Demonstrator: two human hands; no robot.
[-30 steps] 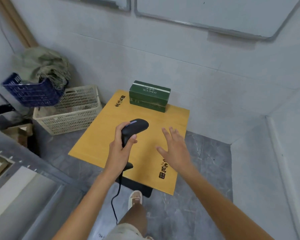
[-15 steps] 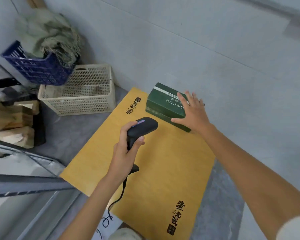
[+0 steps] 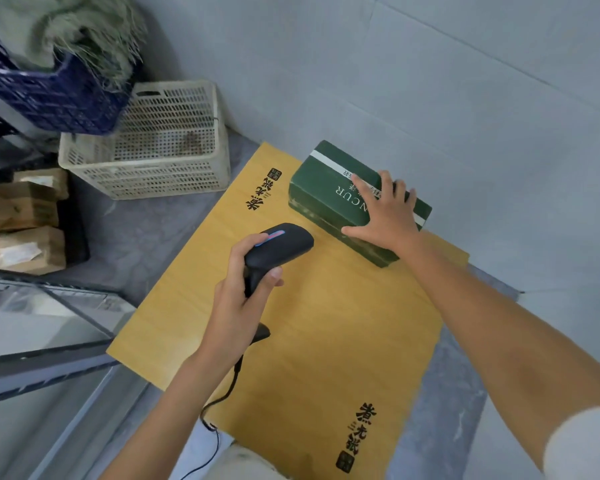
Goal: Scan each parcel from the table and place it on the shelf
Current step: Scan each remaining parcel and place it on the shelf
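- Fingers of the right hand [image 3: 390,216]: spread flat over the top of the green parcel [image 3: 329,192], thumb against its near side; pressing rather than wrapped round it. Fingers of the left hand [image 3: 238,292]: curled round the grip of the scanner [image 3: 279,245], forefinger at the trigger side.
- Table [image 3: 302,341]: yellow wooden top with printed black characters at two corners; one parcel on it, none other visible.
- Shelf [image 3: 45,341]: grey metal framing at the left edge; what lies on it cannot be told from this view.
- White crate [image 3: 153,150] and blue crate [image 3: 49,98]: on the floor to the left beyond the table, the blue one holding a heap of cloth; wrapped brown packages [image 3: 21,220] lie beside them.
- Green parcel: at the far end of the table near the wall, resting on the surface, not lifted.
- Scanner: black, corded, a light strip lit on its head, nose aimed toward the parcel's near side, close to it but apart.
- Status, as judged: scan of this parcel appears in hand or about to start; no beam seen on the box. Lifting and shelving not yet done.
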